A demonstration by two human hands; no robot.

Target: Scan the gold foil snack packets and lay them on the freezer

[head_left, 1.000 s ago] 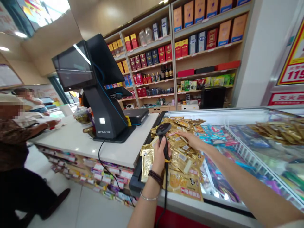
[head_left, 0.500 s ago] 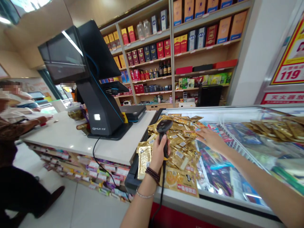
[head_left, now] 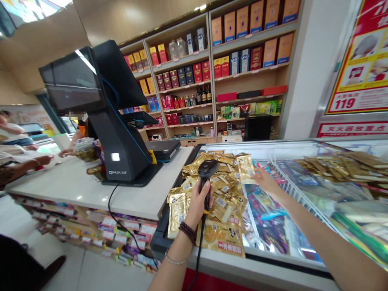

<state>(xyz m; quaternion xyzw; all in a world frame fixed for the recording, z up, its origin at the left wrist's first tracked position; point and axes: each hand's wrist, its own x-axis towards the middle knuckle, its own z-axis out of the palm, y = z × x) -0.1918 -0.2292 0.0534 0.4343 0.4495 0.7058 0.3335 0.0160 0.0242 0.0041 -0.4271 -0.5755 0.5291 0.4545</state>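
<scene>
Left hand [head_left: 198,200]: closed round the grip of the black scanner [head_left: 207,166], your thumb along its near side. Right hand [head_left: 266,180]: fingertips pinched on the right edge of 1 gold packet [head_left: 246,167]; the exact thumb placement is too small to tell.

The packet stands up at the right side of the pile of gold packets [head_left: 222,204], over the glass-topped freezer [head_left: 273,263]. Cannot tell whether its lower edge touches the pile.

Handling, by judgement: packet light, thin, flexible, its shiny skin likely slippery. Pinch an edge or corner, leaving the printed faces uncovered; a hard squeeze would crease it. Scanner likely stiff and fairly light; best held by the grip, with slack in the cord [head_left: 199,258] hanging below.

Pose: your left forearm rises from the bottom middle, beaded bracelet [head_left: 188,232] at the wrist, scanner head upright above your fist. Your right forearm slants in from the lower right corner, fingers pointing left. Your 2 hands are apart, with part of the pile between.
</scene>
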